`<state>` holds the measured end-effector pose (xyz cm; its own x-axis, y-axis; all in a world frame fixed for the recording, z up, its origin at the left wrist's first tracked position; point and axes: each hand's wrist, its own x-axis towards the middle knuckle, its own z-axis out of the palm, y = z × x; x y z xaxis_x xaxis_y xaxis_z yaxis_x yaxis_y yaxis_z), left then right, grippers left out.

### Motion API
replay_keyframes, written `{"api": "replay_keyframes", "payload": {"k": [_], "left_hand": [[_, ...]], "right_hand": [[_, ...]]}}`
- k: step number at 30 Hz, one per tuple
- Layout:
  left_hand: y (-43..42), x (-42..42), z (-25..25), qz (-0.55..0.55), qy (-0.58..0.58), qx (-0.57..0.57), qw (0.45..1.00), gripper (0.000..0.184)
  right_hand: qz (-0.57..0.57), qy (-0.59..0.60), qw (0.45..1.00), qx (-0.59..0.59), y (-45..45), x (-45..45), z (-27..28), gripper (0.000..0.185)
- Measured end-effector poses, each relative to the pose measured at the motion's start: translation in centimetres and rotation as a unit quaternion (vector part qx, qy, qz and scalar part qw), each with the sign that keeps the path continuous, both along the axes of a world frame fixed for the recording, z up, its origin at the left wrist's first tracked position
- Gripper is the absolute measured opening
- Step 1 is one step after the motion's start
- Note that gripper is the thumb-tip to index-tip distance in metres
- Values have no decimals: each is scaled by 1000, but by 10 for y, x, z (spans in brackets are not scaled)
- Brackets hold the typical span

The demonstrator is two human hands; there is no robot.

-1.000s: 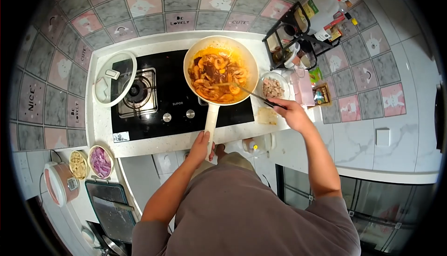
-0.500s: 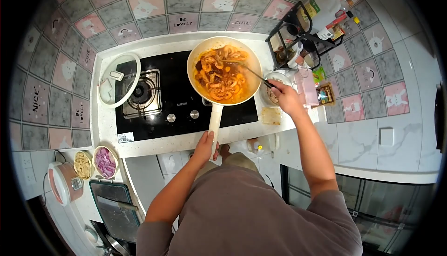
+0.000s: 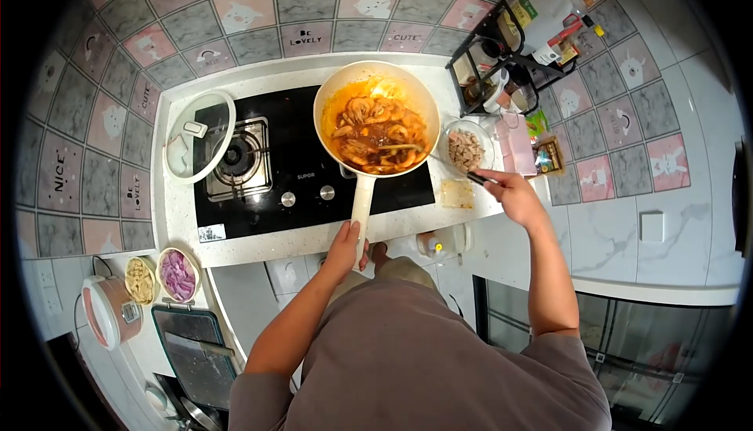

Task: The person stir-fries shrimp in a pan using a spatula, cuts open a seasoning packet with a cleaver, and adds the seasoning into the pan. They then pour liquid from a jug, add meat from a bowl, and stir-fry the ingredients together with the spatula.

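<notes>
My left hand (image 3: 345, 246) is wrapped round the cream handle of a frying pan (image 3: 333, 86), which stands over the right side of the black gas hob. In the pan lie shrimp (image 3: 376, 129) in reddish-orange sauce. My right hand (image 3: 510, 196) grips the black handle of a spatula (image 3: 443, 160); its head is down among the shrimp at the pan's lower right side. The spatula's shaft passes in front of a clear glass bowl (image 3: 492, 151) holding chopped, pinkish-brown pieces. Just below that bowl is a small clear container (image 3: 456, 194) with yellowish residue.
A glass lid (image 3: 223, 156) leans over the left burner (image 3: 237, 156). Right of the pan stand a black rack (image 3: 463, 62) with bottles and a pink box (image 3: 514, 142). At lower left are bowls of purple onion (image 3: 179, 276) and pale pieces (image 3: 140, 280), plus a knife (image 3: 196, 343) on a cutting board (image 3: 192, 368).
My right hand has moved down and to the right, drawing the spatula from the pan's middle to its lower right. The shrimp have shifted downward. My left hand stays on the handle.
</notes>
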<state>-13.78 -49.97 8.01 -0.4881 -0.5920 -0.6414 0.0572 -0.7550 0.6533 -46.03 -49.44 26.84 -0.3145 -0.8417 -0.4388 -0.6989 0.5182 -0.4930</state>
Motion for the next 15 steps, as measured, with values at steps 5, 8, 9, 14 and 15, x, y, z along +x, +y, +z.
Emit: {"api": "replay_keyframes", "payload": {"k": [5, 8, 9, 14, 15], "left_hand": [[0, 0, 0, 2, 8, -7, 1000, 30], [0, 0, 2, 0, 3, -5, 1000, 29], [0, 0, 2, 1, 3, -5, 1000, 29], [-1, -1, 1, 1, 2, -8, 1000, 30], [-1, 0, 1, 0, 1, -8, 1000, 30]], "right_hand": [[22, 164, 985, -56, -23, 11, -3, 32], [15, 148, 986, -79, -49, 16, -25, 33], [14, 147, 986, -80, -56, 15, -40, 33], [-10, -68, 989, -131, -67, 14, -101, 32], [-15, -160, 980, -116, -62, 17, -98, 32]]}}
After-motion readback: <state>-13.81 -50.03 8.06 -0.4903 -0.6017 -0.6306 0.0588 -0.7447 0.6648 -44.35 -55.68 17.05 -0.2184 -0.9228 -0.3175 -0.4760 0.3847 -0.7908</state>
